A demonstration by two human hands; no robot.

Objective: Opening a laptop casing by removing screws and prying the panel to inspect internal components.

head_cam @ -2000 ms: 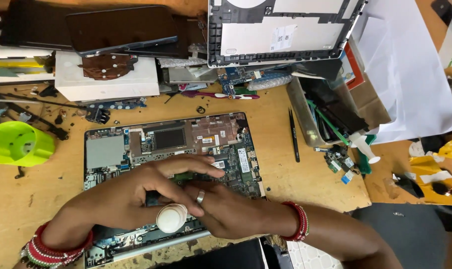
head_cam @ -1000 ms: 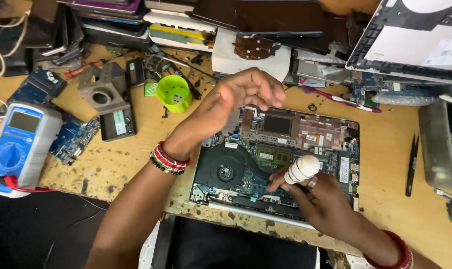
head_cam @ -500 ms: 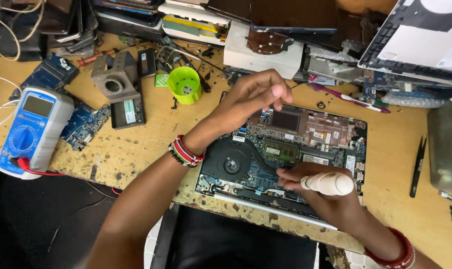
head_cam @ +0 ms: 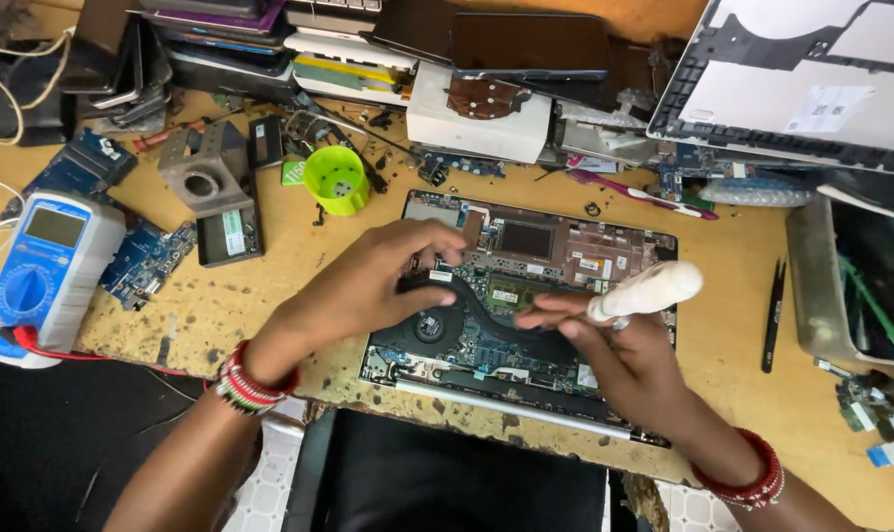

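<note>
An opened laptop base [head_cam: 604,246] lies on the wooden bench with its circuit board, round fan and black heat pipe exposed. My left hand [head_cam: 373,281] rests on the board's left part, fingertips pinched at the heat pipe near the top left corner. My right hand [head_cam: 614,350] sits over the board's right side, fingers stretched left onto the board, and holds a white-handled screwdriver [head_cam: 649,289] whose handle points up to the right. Its tip is hidden under my fingers.
A blue multimeter [head_cam: 38,276] lies at the left edge, with loose circuit boards [head_cam: 146,258] and a grey metal block [head_cam: 200,172] beside it. A green cup [head_cam: 335,179] stands behind the laptop. Black tweezers [head_cam: 772,315] lie right; a laptop cover [head_cam: 811,79] leans at the back right.
My left hand has come down from above the green cup onto the board's left side. The right hand tilted the screwdriver handle up to the right. The view shifted slightly.
</note>
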